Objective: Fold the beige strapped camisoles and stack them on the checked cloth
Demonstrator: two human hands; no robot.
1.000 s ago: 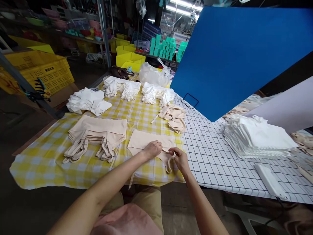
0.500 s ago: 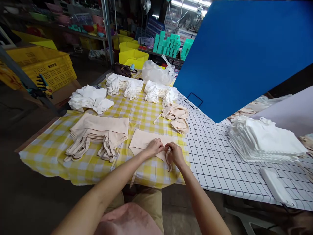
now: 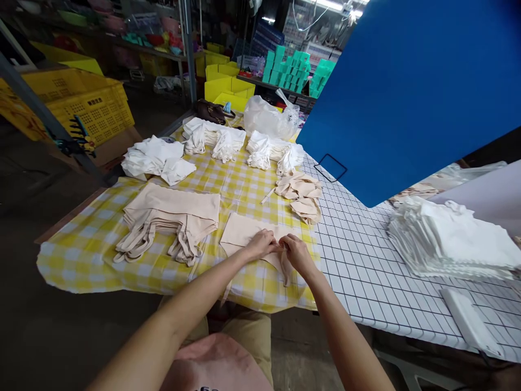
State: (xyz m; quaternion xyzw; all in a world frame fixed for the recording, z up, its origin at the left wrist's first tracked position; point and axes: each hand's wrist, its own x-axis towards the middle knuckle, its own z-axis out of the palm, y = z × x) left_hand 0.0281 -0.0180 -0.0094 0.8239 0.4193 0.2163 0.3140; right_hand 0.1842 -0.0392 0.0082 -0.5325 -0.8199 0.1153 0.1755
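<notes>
**Both hands at beige garment, front edge of tabletop**

Left hand (image 3: 262, 244) and right hand (image 3: 296, 253) side by side, nearly touching, on a flat beige garment (image 3: 244, 232) lying on the yellow checked cloth (image 3: 81, 252) near the front edge of the tabletop (image 3: 366, 277). Fingers of both hands curled and pressed together, pinching the garment's strap (image 3: 285, 269) between them; loose end of strap hanging below right hand. Stack of beige garments (image 3: 171, 220) just left of the worked piece, straps trailing forward. Small heap of beige pieces (image 3: 303, 195) behind it. White folded piles (image 3: 157, 158) further back. Tall stack of white pieces (image 3: 451, 239) well apart at right, on white grid surface. Blue board (image 3: 407, 92) above right side.
</notes>
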